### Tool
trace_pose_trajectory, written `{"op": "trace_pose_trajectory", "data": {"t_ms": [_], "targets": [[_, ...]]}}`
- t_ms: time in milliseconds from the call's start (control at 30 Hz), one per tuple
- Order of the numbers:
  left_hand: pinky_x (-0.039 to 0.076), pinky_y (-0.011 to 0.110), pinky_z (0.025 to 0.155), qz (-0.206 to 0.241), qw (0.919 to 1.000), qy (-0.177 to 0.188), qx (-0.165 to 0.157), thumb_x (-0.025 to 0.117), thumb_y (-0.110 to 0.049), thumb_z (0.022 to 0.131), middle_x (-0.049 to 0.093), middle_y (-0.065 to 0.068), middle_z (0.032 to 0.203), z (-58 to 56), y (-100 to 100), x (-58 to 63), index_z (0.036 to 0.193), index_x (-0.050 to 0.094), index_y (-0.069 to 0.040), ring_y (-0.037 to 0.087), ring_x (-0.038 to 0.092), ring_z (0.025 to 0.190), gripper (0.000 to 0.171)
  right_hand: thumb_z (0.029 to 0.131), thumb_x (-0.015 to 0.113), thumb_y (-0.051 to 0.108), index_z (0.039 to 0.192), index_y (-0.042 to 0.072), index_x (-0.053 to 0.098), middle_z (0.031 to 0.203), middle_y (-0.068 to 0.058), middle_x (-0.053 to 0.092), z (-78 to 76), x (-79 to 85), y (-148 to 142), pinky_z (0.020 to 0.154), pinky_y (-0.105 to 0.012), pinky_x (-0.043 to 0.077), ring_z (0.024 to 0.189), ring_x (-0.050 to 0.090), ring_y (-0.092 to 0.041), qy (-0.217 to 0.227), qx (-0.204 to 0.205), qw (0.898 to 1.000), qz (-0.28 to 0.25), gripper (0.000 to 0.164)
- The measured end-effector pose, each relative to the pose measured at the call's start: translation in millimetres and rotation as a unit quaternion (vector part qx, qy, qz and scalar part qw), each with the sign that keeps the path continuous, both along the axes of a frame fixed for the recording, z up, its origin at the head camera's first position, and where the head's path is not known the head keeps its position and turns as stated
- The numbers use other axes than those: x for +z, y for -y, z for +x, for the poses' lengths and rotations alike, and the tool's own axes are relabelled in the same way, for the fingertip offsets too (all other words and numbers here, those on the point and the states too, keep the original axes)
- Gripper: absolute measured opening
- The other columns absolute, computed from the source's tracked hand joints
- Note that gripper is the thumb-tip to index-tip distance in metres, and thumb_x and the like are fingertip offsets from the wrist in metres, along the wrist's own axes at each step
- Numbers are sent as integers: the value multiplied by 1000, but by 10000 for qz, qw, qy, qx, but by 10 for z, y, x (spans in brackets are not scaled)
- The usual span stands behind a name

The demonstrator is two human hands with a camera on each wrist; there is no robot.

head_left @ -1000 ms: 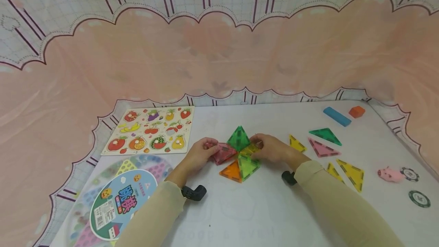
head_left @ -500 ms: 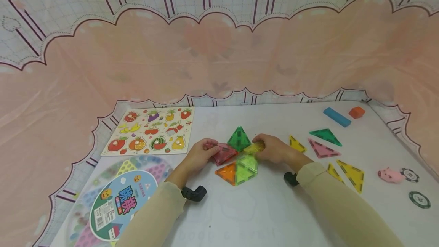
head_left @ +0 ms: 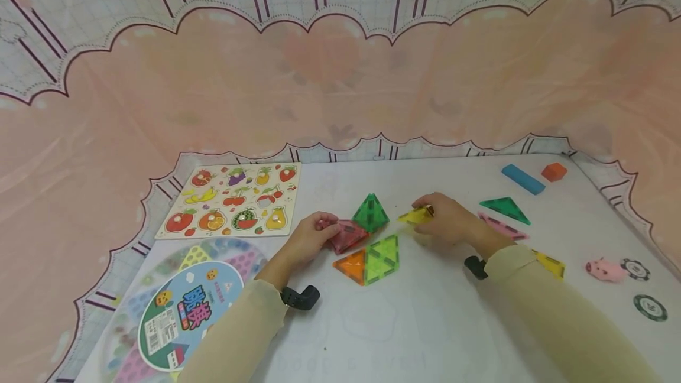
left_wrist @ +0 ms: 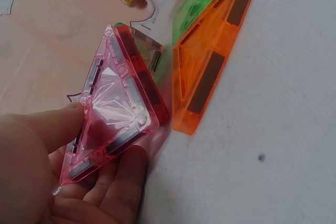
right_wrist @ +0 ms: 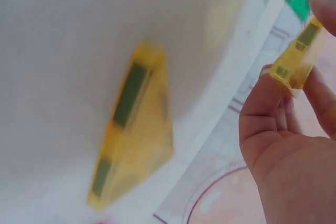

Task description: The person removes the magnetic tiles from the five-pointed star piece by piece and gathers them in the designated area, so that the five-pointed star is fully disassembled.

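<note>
My left hand [head_left: 308, 244] pinches a clear pink triangular magnetic tile [left_wrist: 113, 111] between thumb and fingers. A red edge shows against that tile, and beside it stands a green pyramid [head_left: 370, 213] of tiles. In front lie an orange triangle tile [head_left: 351, 267] and light green triangle tiles [head_left: 382, 260], edge to edge. Right of the pyramid, my right hand [head_left: 452, 221] holds a yellow triangle tile [right_wrist: 295, 59] by its edges, raised off the table and apart from the other pieces.
Loose green [head_left: 505, 209], pink [head_left: 502, 227] and yellow [head_left: 550, 265] triangle tiles lie at the right, partly behind my arm. Beyond are a blue bar [head_left: 523, 179], orange block [head_left: 554, 172], pink pig [head_left: 605, 270] and chips. Leftward lie a fruit puzzle board [head_left: 250, 198] and round game box [head_left: 191, 316].
My right hand has drawn the yellow tile away from the cluster, to the right. The orange and light green tiles turned and shifted slightly toward me. The left hand keeps its place.
</note>
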State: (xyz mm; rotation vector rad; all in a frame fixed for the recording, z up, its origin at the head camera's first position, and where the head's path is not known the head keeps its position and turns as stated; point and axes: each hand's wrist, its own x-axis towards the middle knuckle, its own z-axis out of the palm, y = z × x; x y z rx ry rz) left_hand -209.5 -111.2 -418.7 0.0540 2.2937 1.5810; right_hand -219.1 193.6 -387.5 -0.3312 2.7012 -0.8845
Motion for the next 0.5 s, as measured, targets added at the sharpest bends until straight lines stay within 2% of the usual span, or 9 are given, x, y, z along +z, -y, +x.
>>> {"op": "trace_pose_trajectory", "data": {"t_ms": [100,300,500], "targets": [[48,28,73,10,10000,3,5,59,-31,86,54,7,102,-10,4,-9,110,55,-16,21,52,88,29,78,68,24,124,9,50,118,-10,43,-43,21,-66,91,-43,38,104,43,-26,-60,-33,10000,48,51],[48,27,71,67,10000,59,10,59,-28,86,54,8,103,9,-3,19,110,54,-14,20,53,86,28,79,67,20,132,16,40,128,-9,42,-85,-3,-135,85,-41,44,110,42,-28,337,-275,9989,-151,60],[48,27,72,51,10000,82,5,59,-30,86,54,7,104,-14,2,-3,111,54,-16,20,53,88,29,81,62,14,135,22,38,142,-11,27,-72,-23,-178,67,-34,49,110,37,-32,455,-200,9988,-22,60]]}}
